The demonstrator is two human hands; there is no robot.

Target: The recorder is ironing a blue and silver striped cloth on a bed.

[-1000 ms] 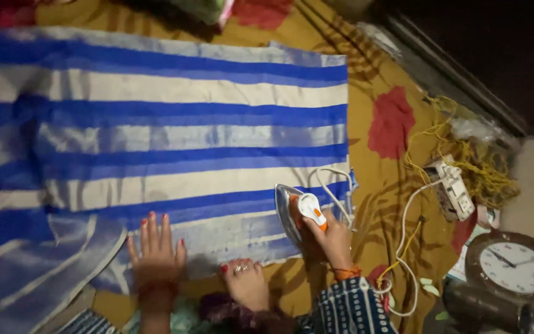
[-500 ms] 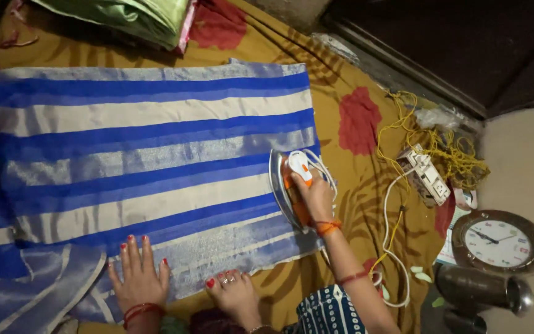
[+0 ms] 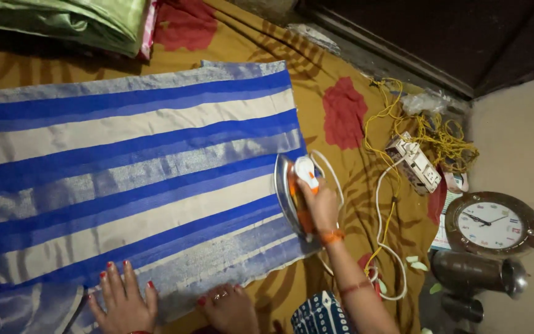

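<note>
Right hand (image 3: 321, 207) is wrapped tight around the handle of the iron (image 3: 293, 193), which sits on the right edge of the striped blue cloth (image 3: 131, 179). Left hand (image 3: 123, 303) lies flat on the cloth's near edge, fingers spread open, holding nothing. A foot (image 3: 230, 306) presses the hem just beside it. The cloth is spread over a mustard sheet (image 3: 347, 111) with red flowers. The iron's white cord (image 3: 381, 247) loops off toward a power strip (image 3: 413, 164) in tangled yellow wire (image 3: 428, 133). A wall clock (image 3: 489, 224) lies off to the right.
</note>
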